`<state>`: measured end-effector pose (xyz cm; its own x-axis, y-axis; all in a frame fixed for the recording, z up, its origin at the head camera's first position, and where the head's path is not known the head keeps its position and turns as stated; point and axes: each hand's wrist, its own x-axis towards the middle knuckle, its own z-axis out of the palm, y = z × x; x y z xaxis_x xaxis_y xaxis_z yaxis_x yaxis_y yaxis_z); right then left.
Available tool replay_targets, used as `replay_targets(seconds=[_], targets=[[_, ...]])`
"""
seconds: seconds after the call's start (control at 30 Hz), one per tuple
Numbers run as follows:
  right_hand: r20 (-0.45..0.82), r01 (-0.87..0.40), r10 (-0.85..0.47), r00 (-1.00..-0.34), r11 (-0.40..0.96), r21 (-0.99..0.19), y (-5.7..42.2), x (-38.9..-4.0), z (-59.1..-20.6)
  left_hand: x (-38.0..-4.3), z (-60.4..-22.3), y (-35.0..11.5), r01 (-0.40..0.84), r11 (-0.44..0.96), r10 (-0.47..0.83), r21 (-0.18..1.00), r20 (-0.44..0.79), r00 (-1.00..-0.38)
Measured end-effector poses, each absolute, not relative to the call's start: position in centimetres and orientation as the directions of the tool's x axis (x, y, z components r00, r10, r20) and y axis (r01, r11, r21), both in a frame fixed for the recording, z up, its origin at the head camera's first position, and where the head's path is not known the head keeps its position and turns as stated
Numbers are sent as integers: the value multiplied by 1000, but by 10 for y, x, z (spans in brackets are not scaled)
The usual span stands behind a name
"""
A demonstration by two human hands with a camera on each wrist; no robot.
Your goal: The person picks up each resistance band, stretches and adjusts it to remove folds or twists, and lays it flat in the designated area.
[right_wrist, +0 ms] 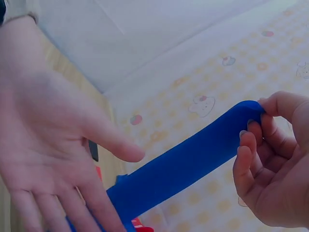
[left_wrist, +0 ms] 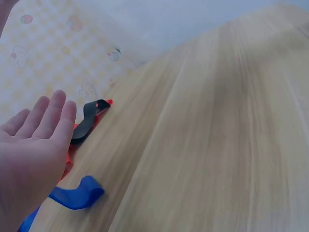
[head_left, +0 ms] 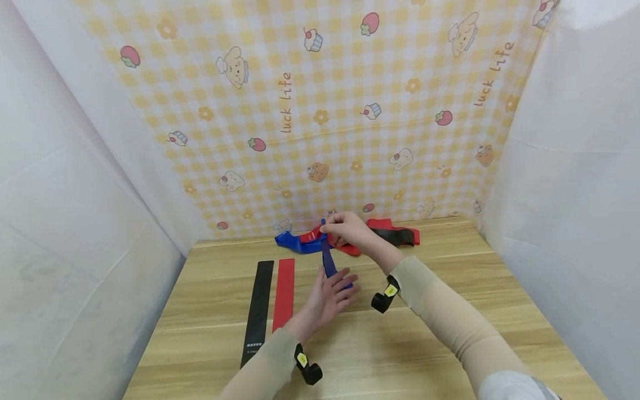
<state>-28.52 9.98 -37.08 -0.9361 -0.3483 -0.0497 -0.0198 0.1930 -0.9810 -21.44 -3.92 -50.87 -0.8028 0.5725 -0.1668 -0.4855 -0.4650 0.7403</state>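
My right hand (head_left: 348, 229) pinches the upper end of a blue elastic loop band (head_left: 328, 261). In the right wrist view the blue band (right_wrist: 178, 166) slants down from the thumb and fingertips, stretched out flat. My left hand (head_left: 326, 299) is beside the band's lower part, palm turned up and fingers extended. That same left hand (right_wrist: 48, 140) hides part of the lower band in the right wrist view; whether it touches the band I cannot tell. In the left wrist view the blue band's curled lower end (left_wrist: 79, 195) shows past the palm.
A black band (head_left: 258, 305) and a red band (head_left: 284, 289) lie flat side by side on the wooden table (head_left: 200, 333), left of my hands. Along the back edge are another blue band (head_left: 297, 244), a red band (head_left: 380, 223) and a crumpled black band (head_left: 400, 238).
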Motion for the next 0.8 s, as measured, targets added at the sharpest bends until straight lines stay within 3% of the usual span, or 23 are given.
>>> replay_targets(seconds=[0.37,0.8], targets=[[-23,-14,-279,-960,129,-992,123,-263,-371,-242,-515,-51,-389,-682,343,619,-199,-918],[-117,133,-192,-974,-73,-988,156,-228,-416,-261,-515,-79,-269,-755,151,599,-241,-959]])
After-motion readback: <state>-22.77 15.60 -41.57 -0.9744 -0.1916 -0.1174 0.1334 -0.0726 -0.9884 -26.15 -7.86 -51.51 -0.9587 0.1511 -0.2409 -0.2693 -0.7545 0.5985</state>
